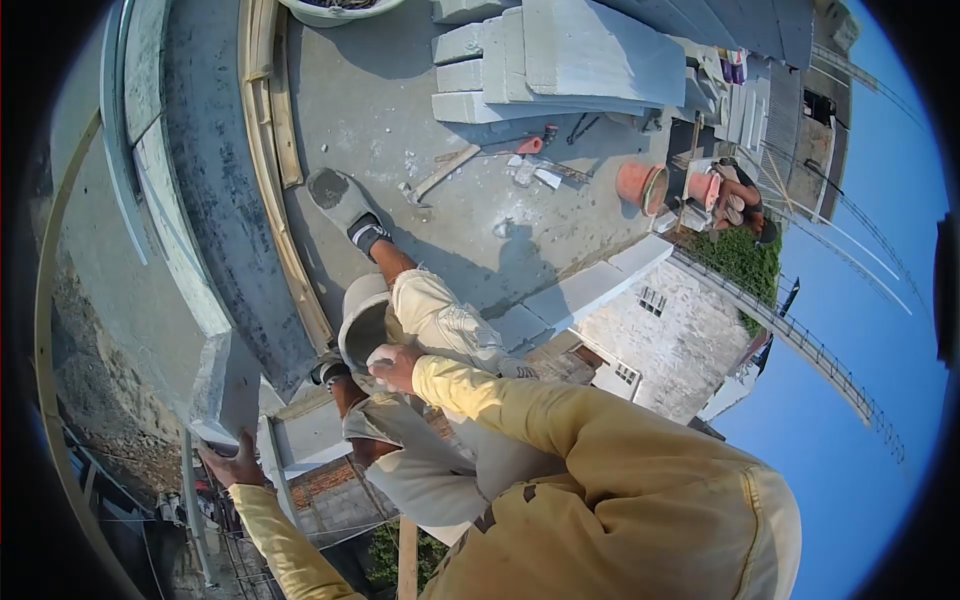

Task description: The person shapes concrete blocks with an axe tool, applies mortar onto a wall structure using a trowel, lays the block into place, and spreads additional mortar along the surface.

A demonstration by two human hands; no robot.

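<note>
My left hand [235, 463] is at the lower left, its fingers spread against the bottom edge of a pale grey block [226, 388] at the end of a low wall. Between my legs stands a dusty grey bucket [366, 297], its mouth turned toward me. My right hand [396, 367] is closed at the bucket's mouth. Its fingertips look coated in grey, and what they hold, if anything, is hidden. A hammer [440, 176] lies on the concrete floor beyond my outstretched foot.
Pale blocks [600, 58] are stacked at the top. A red-handled saw [528, 146] and an orange bucket [641, 188] are on the floor. Wooden boards [268, 165] run along the wall. Another person [735, 200] crouches at the right. Beyond the wall the ground drops away.
</note>
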